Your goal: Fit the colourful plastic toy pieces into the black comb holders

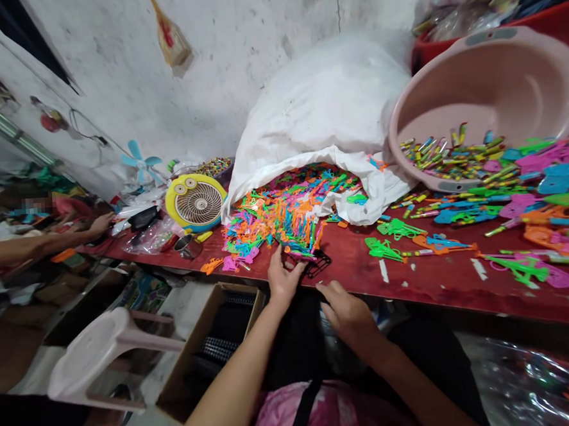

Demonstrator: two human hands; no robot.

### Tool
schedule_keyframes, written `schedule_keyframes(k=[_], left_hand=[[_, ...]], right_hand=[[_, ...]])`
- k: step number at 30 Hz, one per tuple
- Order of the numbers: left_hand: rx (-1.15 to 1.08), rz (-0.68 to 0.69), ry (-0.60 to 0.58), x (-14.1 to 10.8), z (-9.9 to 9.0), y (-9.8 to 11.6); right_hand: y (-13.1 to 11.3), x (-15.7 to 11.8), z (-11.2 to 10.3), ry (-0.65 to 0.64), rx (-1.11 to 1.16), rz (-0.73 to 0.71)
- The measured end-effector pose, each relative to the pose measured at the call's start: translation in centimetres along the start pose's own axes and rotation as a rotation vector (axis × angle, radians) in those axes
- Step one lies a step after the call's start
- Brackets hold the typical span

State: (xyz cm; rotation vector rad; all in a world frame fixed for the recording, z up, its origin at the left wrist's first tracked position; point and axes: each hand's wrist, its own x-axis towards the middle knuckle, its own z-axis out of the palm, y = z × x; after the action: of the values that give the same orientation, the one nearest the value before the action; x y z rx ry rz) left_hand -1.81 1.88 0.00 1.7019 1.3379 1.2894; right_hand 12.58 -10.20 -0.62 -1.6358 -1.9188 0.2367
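Observation:
A white sack (326, 101) lies open on the red table (413, 272), with a pile of small colourful plastic pieces (284, 210) spilling from its mouth. My left hand (283, 278) is at the pile's front edge, its thumb and fingers closed around a few pink and blue plastic pieces (299, 254). Beside those pieces, a black plastic grid (319, 264) rests at the table's edge. My right hand (346, 312) is just right of the grid, slightly blurred, fingers curled; whether it holds anything is hidden.
A pink basin (474, 92) with small tubes tilts at the right, near green, orange and pink pieces. Left of the sack stand a yellow fan (196, 202) and a metal cup (187, 246). Below are an open carton (178, 374) and a stool (100, 346). Another person's arm (40, 248) reaches in.

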Motion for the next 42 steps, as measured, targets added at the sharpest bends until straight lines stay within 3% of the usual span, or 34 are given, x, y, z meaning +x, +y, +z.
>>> schedule_keyframes(k=[3, 6, 11, 15, 19, 24, 31, 35, 38, 42], left_hand=[[-0.076, -0.048, -0.075, 1.1, -0.5, 0.0], [-0.166, -0.074, -0.173, 2.1, -0.7, 0.0], [-0.28, -0.132, -0.264, 3.2, -0.8, -0.3], [-0.278, -0.202, -0.333, 3.7, -1.6, -0.3], [-0.304, -0.25, -0.428, 3.5, -3.1, -0.6], [-0.307, -0.155, -0.311, 1.4, -3.9, -1.5], [0.148, 0.128, -0.128, -1.2, -1.3, -0.2], [0.373, 0.072, -0.053, -1.4, 0.4, 1.0], [0.474, 0.028, -0.086, -1.3, 0.8, 1.4], [0.512, 0.029, -0.118, -0.8, 0.6, 1.4]], right_hand=[[1.7, -1.1, -1.1, 0.057, 0.172, -0.008], [4.3, -1.5, -4.1, 0.101, 0.201, 0.041], [9.6, -0.5, -10.4, 0.246, -0.15, 0.212], [12.0, 1.2, -12.9, 0.157, -0.495, 0.372], [12.7, 3.5, -13.6, 0.058, -0.574, 0.395], [13.4, 6.5, -14.1, -0.139, -0.604, 0.447], [14.6, 8.2, -13.3, -0.164, -0.612, 0.377], [14.6, 7.6, -13.3, -0.144, -0.616, 0.34], [14.6, 7.3, -13.6, -0.12, -0.672, 0.4], [14.9, 8.0, -14.2, -0.212, -0.677, 0.423]])
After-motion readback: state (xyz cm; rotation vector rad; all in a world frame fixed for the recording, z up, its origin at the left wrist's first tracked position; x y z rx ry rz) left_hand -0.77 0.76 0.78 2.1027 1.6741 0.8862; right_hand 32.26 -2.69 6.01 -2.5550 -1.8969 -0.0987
